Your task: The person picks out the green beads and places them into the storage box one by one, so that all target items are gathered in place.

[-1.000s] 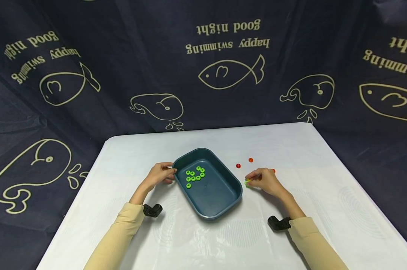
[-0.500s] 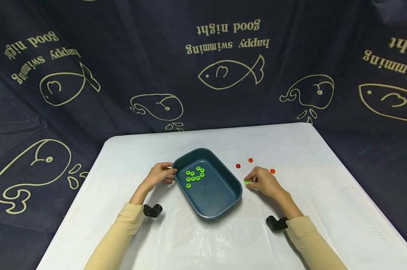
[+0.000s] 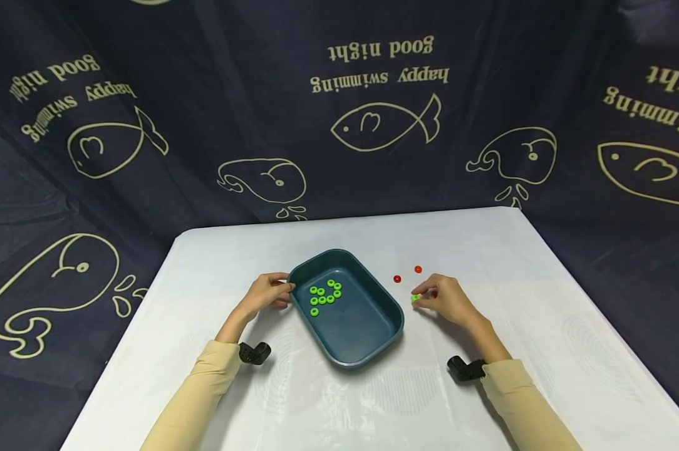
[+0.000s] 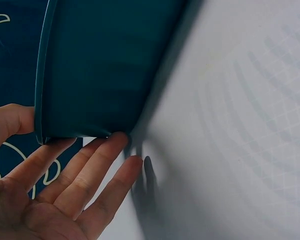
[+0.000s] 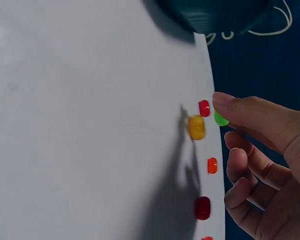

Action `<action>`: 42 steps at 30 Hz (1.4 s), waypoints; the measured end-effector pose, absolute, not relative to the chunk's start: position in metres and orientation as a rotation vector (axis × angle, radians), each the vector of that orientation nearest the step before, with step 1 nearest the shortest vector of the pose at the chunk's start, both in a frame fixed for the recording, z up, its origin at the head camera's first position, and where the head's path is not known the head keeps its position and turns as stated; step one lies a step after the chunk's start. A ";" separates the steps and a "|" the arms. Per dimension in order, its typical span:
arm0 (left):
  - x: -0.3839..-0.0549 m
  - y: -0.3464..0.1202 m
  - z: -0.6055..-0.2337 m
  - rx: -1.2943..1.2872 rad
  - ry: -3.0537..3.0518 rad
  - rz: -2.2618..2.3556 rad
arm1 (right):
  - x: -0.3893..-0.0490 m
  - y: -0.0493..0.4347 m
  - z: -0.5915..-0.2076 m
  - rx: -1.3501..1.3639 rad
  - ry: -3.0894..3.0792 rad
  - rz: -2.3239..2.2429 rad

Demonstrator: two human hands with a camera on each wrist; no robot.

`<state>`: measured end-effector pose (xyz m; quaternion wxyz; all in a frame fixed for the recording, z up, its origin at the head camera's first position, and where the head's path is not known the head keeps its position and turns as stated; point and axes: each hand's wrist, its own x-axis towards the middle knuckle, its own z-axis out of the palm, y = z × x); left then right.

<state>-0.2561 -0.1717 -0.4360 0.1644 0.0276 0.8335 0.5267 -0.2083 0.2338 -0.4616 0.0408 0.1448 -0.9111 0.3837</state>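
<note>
My left hand [image 3: 268, 292] holds the near-left corner of a dark blue-green plastic basin [image 3: 368, 319]. In the left wrist view the thumb [image 4: 12, 122] lies over the rim and the fingers bear on the outer wall. Several green ring-shaped beads [image 3: 322, 300] lie in the basin's left part. Right of the basin, my right hand [image 3: 449, 302] pinches a green bead [image 5: 220, 118] between thumb and index finger, over the table. Under this hand lie a yellow bead [image 5: 196, 127] and a dark red bead [image 5: 202, 208]; the hand hides the yellow one in the head view.
A red bead [image 3: 397, 279] and an orange bead [image 3: 418, 269] lie beyond the right hand on the white-covered table [image 3: 232, 244]. Behind the table's far edge hangs a dark blue cloth [image 3: 260, 113] with fish and whale drawings.
The right hand has taken the green bead and shifted slightly away from the basin and upward. An orange bead to its right is now covered by the hand. The left hand and basin stay put.
</note>
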 end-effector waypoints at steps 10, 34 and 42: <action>-0.256 -0.170 -0.435 0.065 2.375 1.498 | -0.223 0.232 -0.435 0.426 -2.746 1.114; -0.256 -0.172 -0.434 0.101 2.376 1.507 | -0.264 0.152 -0.382 0.558 -2.697 1.191; -0.256 -0.172 -0.434 0.095 2.367 1.513 | -0.274 0.115 -0.389 0.686 -2.696 1.224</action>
